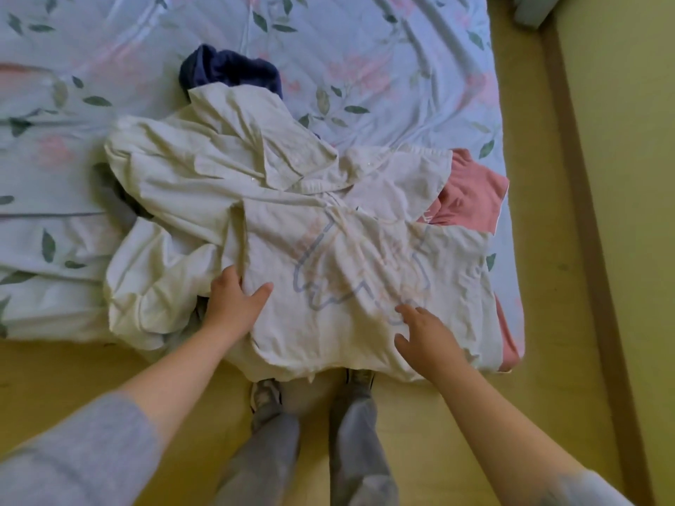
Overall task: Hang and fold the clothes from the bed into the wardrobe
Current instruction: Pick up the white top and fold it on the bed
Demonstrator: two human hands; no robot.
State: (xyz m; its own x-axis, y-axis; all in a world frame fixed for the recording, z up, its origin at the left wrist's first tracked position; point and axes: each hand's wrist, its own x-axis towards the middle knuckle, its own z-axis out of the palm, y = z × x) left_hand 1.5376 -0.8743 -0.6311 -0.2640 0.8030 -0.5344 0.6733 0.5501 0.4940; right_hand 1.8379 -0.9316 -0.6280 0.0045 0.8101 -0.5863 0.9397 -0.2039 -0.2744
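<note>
Under the white shirt (204,177), the navy garment (233,69), grey garment (118,204) and pink garment (471,193) show only in part.

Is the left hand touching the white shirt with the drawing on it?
Touching. The head view shows the left hand holding the printed white shirt at its edge, thumb on top of the cloth.

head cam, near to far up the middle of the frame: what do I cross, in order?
Shoes on the floor → printed T-shirt at the bed edge → white button shirt → navy garment → floral sheet.
</note>
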